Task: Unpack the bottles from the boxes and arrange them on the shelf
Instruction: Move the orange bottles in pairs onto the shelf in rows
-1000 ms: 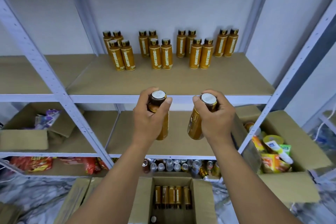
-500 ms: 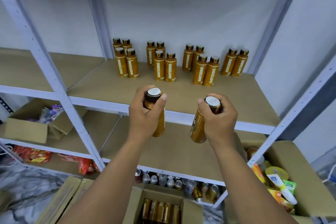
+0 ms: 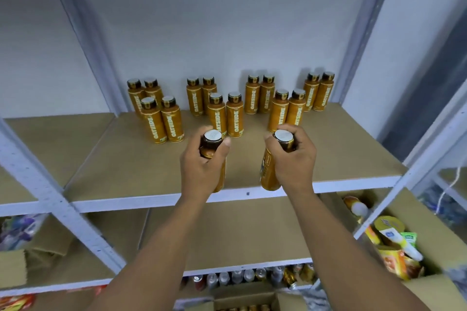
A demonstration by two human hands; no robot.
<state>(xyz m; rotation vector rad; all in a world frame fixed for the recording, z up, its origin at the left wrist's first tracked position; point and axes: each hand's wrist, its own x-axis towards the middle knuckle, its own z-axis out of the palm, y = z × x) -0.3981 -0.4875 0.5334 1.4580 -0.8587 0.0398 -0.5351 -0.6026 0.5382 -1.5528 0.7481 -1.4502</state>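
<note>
Over the front edge of the shelf [image 3: 121, 169], the left hand [image 3: 202, 171] curls round the neck of one bottle [image 3: 211, 137]. The right hand [image 3: 294, 163] grips a second bottle [image 3: 268, 175] likewise. Matching bottles [image 3: 235, 115] stand paired along the shelf's back edge. An open box [image 3: 249, 299] sits far below.

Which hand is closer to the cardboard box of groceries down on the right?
Right. The right hand is above and left of the grocery box; the left hand is farther left.
</note>
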